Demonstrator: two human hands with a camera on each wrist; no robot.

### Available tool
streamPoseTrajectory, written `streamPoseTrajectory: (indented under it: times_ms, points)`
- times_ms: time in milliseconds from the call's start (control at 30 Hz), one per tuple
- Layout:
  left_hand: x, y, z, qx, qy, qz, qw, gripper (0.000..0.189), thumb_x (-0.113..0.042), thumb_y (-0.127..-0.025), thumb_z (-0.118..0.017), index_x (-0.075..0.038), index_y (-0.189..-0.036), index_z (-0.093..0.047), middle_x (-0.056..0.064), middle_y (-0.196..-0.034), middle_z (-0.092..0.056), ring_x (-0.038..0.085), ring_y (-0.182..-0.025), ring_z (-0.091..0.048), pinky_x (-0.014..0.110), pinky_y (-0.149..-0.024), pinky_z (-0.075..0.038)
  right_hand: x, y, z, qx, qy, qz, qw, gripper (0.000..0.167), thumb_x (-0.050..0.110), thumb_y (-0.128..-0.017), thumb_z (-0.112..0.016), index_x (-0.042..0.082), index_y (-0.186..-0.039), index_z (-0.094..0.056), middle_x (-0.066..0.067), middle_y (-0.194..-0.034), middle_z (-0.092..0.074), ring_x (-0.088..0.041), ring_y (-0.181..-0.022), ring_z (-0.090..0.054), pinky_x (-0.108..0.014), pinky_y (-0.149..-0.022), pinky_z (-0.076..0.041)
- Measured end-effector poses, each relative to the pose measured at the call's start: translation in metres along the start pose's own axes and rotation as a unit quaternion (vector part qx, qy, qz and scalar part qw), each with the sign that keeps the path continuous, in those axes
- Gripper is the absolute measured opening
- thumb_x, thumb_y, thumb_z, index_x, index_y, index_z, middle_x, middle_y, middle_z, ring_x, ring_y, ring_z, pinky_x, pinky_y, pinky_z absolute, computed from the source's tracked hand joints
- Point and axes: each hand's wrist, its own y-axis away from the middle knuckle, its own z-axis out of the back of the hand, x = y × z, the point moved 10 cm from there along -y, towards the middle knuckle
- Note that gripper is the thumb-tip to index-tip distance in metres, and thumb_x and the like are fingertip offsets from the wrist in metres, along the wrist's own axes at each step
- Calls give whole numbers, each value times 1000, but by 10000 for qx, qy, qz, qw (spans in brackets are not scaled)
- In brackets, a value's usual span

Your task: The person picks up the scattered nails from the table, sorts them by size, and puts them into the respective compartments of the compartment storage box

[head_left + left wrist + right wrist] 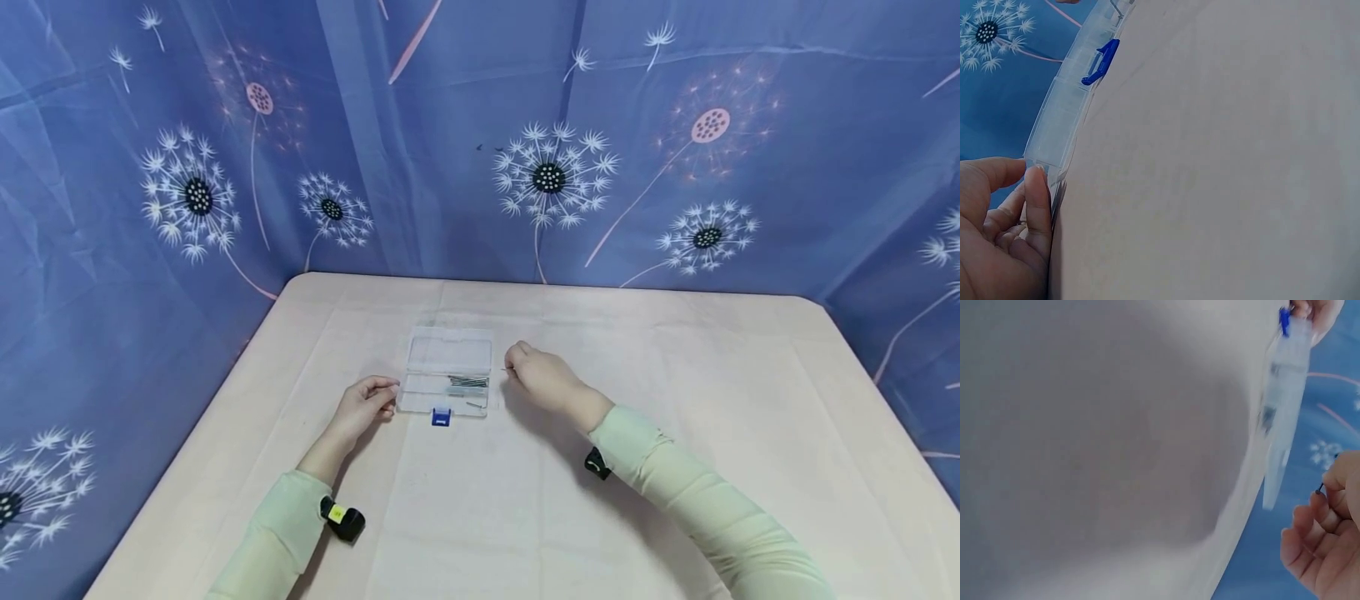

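Observation:
A clear plastic compartment box [420, 402] lies on the table with its lid [450, 354] folded back and a blue latch [441, 417] at its front. Several long, thin metal nails or screws [468, 382] lie together in its right rear part, and a small one [475, 405] sits at the front right. My left hand [363, 408] pinches the box's left end between thumb and finger. To the right of the box, above the table, my right hand [546, 379] pinches a thin dark nail or screw [1320, 490] by the fingertips; most of it is hidden.
A pale pink cloth [480, 508] covers the table. Blue curtains [450, 167] with dandelion prints hang behind and along the sides. Black wrist cameras sit on the left cuff [345, 523] and under the right cuff [597, 463].

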Motion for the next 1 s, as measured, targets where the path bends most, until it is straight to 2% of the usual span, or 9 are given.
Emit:
streamPoseTrajectory:
  times_ms: [600,767,1000]
  points:
    - [-2,1,-1,-24,105,-52,9999,33,-10,-97,-53,14,-119,-51,-3,-76,-58,2,-65,-53,12,-58,-51,50,-6,-17,445,130,523,9976,6,8,-90,-60,7,-88,-55,-2,-83,-56,-12,-68,-54,-25,-59,-51]
    - [-1,0,0,-27,147,-20,9999,32,-10,-97,-52,14,-119,-52,-4,-74,-58,2,-65,-54,12,-57,-50,55,-4,-25,564,200,568,9966,6,8,-90,-60,7,-88,-56,-2,-82,-55,-12,-67,-54,-23,-59,-50]
    - [2,0,2,-86,52,-17,9999,31,-9,-97,-52,14,-117,-52,-4,-73,-58,2,-64,-54,12,-57,-50,57,-1,-28,410,241,593,9971,4,7,-89,-61,7,-87,-57,-2,-82,-56,-12,-68,-55,-23,-59,-51]
